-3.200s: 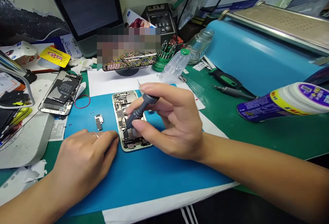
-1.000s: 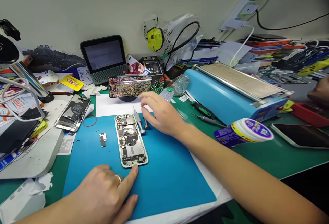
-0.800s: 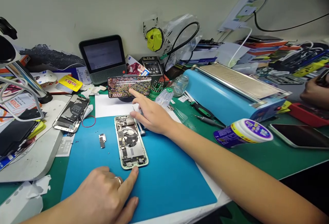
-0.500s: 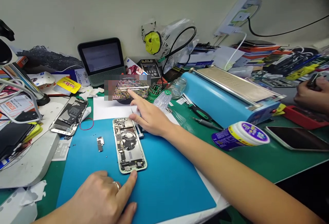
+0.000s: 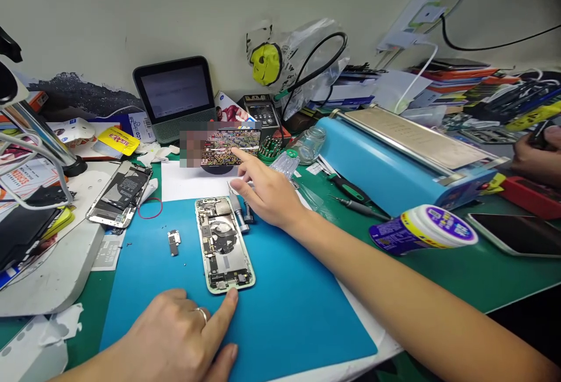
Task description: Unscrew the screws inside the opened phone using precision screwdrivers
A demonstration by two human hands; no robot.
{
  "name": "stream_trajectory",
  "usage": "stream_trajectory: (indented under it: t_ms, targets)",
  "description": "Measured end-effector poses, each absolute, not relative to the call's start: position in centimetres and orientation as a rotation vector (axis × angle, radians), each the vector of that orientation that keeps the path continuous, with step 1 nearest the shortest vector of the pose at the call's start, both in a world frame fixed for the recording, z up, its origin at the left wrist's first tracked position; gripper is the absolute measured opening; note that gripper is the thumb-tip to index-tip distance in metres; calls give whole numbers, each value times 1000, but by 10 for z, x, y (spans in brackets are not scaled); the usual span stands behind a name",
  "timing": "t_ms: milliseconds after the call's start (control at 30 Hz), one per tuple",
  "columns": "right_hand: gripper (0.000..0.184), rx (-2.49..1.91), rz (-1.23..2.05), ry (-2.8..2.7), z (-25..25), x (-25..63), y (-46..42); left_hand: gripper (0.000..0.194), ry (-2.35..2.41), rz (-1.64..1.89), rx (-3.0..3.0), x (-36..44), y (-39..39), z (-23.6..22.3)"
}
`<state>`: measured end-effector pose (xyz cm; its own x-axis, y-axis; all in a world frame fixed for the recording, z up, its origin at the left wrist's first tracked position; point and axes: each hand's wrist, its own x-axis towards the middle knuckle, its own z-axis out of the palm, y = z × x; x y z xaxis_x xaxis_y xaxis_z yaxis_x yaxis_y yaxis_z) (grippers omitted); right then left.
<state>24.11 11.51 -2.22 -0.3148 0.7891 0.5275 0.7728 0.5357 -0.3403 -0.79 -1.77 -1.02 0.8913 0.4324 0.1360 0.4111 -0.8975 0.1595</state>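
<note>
An opened phone [image 5: 224,245], its inner parts bare, lies on a blue mat [image 5: 289,312]. My left hand [image 5: 182,332] rests below it, index fingertip at its bottom edge, the other fingers curled and holding nothing. My right hand [image 5: 267,192] stretches past the phone's upper right, its index finger pointing at a propped-up screen [image 5: 219,147] that displays a circuit board picture; the thumb is apart. Beneath that hand, screwdrivers [image 5: 239,212] lie beside the phone, partly hidden. A small metal shield plate [image 5: 174,242] and tiny screws lie left of the phone.
A second opened phone [image 5: 119,195] lies at the left, by a lamp stand [image 5: 48,136]. On the right are a blue machine [image 5: 372,160], a purple-and-white tub [image 5: 423,230] and a dark-screened device [image 5: 517,233]. Another person's hand [image 5: 539,148] shows at the right edge.
My right fingertip has shifted slightly to the right across the propped-up screen, and more of the screwdrivers shows below that hand. The whole view has shifted a little. My left hand stays at the phone's edge.
</note>
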Motion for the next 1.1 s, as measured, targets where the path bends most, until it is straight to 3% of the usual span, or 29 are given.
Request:
stream_trajectory:
  t_ms: [200, 400, 600, 767, 1100]
  targets:
    - [64, -1276, 20, -2111, -24, 241, 116, 42, 658, 274, 2938, -7, -17, -10]
    - [50, -1155, -19, -2094, -26, 241, 115, 43, 647, 258, 2941, -6, -18, -10]
    - [75, -1061, 166, -2275, -30, 239, 118, 42, 656, 250, 2942, -7, -17, -9]
    - [79, -1051, 224, -2291, -32, 239, 118, 42, 642, 255, 2943, -6, -16, -8]
    - [54, -1087, 10, -2112, -29, 242, 118, 44, 641, 265, 2934, -6, -17, -9]
